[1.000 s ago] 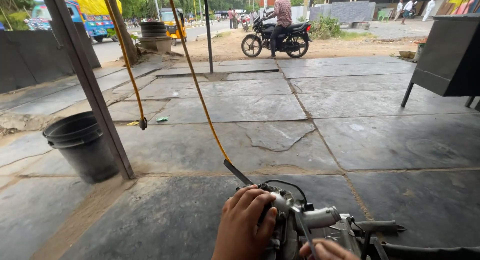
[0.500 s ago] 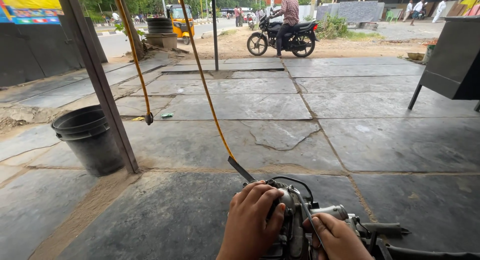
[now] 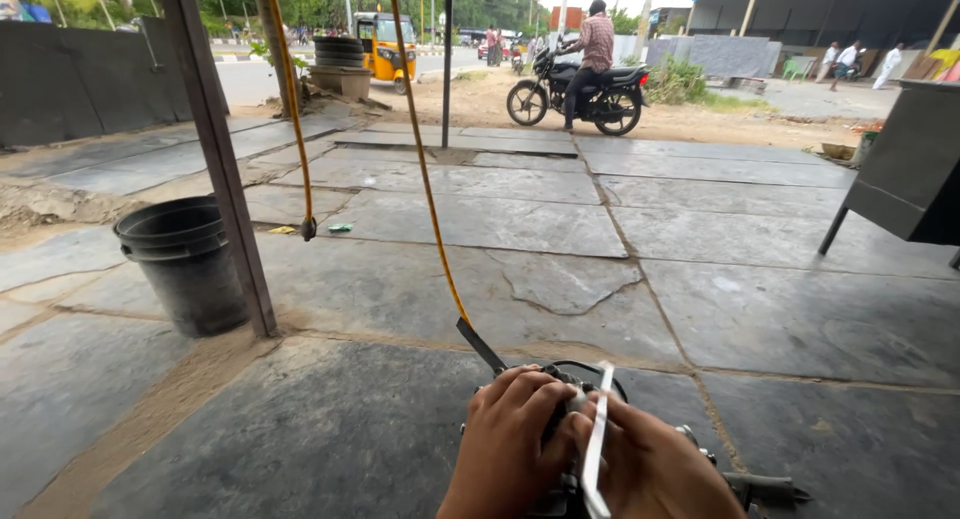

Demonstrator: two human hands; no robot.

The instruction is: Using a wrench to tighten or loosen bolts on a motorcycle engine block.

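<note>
Two bare hands meet at the bottom edge of the view, both over a small metal engine part (image 3: pixel 570 399), probably a carburettor, low in front of the person above the dark stone-slab floor (image 3: pixel 330 429). Left hand (image 3: pixel 505 449): fingers curled down over the top of the part, gripping it. Right hand (image 3: pixel 655 469): fingers drawn together, pinching a thin white strip (image 3: pixel 597 434) that stands nearly upright between the two hands; its upper end pokes above the knuckles. Much of the part is hidden under the hands; a black cable loop (image 3: pixel 590 367) shows behind it, and a metal lever end (image 3: pixel 770 491) sticks out to the right.

Yellow hose (image 3: pixel 425 179) hangs down from the top of the view and ends in a black nozzle (image 3: pixel 482 346), just beside the left hand's fingertips; contact cannot be told.

Surroundings:
- black plastic bucket (image 3: pixel 185 264) on the floor to the left, just beside a leaning grey post (image 3: pixel 220 159)
- second yellow hose (image 3: pixel 290 99) hanging farther back, its end close to the floor
- dark metal stand (image 3: pixel 905 174) at the right edge
- person seated on a parked motorcycle (image 3: pixel 575 89) well beyond the slabs
- yellow three-wheeler (image 3: pixel 380 44) on the road behind
</note>
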